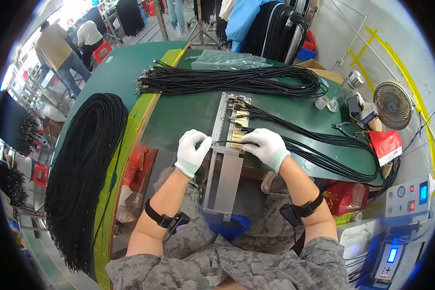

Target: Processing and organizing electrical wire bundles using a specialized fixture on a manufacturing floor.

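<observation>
My left hand [194, 151], in a white glove, is closed with thumb and forefinger pinched around the tip of a thin black cable [222, 141]. The cable runs across a metal fixture [228, 176] with a row of pale yellow slots [239, 126]. On the fixture's right side my right hand [267, 146], gloved too, pinches the same cable close to the slots. Several black cables [295, 124] have their ends laid in the upper slots and loop away to the right across the green table. My fingers partly cover the lowest slots.
A bundle of black cables [227, 79] lies behind the fixture, and a larger one [84, 164] hangs over the left side. At right stand a clear bottle [347, 89], a fan [392, 105], pliers [342, 128] and a red packet [384, 145]. People work at the far left.
</observation>
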Available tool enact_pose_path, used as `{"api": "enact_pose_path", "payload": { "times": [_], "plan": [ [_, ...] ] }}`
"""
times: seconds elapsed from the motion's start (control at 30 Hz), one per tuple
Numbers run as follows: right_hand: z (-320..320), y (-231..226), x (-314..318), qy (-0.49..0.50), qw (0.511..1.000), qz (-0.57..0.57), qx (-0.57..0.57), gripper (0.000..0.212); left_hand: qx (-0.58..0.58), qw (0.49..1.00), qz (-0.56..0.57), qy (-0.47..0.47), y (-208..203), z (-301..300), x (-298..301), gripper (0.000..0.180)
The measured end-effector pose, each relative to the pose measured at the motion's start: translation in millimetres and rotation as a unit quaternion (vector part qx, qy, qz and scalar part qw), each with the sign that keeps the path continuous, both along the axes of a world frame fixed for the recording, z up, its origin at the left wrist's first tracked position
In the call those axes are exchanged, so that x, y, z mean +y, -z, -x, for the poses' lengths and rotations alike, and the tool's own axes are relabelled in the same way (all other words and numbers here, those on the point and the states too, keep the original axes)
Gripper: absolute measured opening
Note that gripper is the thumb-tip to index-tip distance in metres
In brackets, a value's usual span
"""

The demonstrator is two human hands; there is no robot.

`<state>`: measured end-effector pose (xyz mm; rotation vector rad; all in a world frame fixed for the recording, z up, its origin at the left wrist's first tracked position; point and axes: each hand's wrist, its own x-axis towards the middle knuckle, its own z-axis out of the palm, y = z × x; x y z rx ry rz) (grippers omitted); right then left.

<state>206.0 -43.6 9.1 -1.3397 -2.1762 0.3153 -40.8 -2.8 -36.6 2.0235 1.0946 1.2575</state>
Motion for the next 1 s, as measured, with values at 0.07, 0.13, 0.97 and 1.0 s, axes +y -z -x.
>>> {"api": "enact_pose_path", "payload": {
  "times": [0.07, 0.13, 0.97, 1.0],
  "plan": [
    [-2, 1, 4, -0.012, 1.0, -0.009, 0.012, 0.018, -0.01, 1.0, 0.027, -0.008, 3, 1, 2, 0.015],
    [-4, -10, 3, 0.02, 0.999, -0.014, -0.032, 0.016, -0.007, 0.999, -0.041, -0.008, -2, 0, 6, 0.009],
    [-8, -6, 8, 0.061, 0.994, 0.052, -0.072, 0.016, 0.092, 0.996, -0.01, -0.009, -11, -9, -1, 0.019],
    [-6, -6, 8, 0.063, 0.994, 0.05, -0.069, 0.016, 0.094, 0.995, 0.016, -0.008, -9, -9, 0, 0.02]
  ]
}}
